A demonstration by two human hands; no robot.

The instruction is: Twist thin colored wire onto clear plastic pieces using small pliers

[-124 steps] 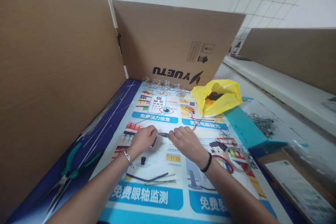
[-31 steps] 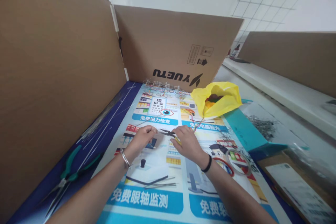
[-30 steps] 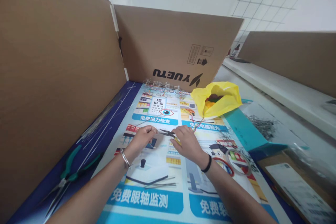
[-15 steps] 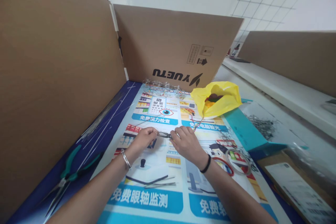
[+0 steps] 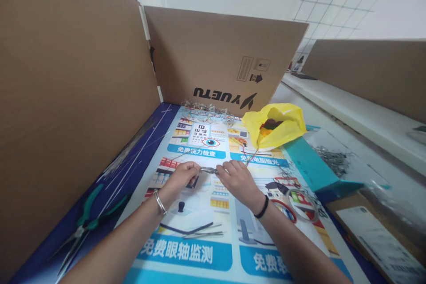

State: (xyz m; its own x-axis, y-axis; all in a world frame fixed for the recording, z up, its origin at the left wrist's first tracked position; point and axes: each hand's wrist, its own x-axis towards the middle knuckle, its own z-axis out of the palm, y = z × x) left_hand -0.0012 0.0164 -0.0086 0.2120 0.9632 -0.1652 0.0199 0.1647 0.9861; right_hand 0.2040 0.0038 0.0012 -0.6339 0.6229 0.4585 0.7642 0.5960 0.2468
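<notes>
So from my end the right hand (image 5: 238, 179) grips the pliers (image 5: 209, 171) above the printed surface (image 5: 226, 213), tips at my pinched-closed left hand (image 5: 184, 174) (contents: can't tell), probably mid fine plier work, next move needing steadiness.

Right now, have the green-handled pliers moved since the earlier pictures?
No. Judged against the left edge of the poster, the green-handled pliers lie in the same place, pointing the same way.
</notes>
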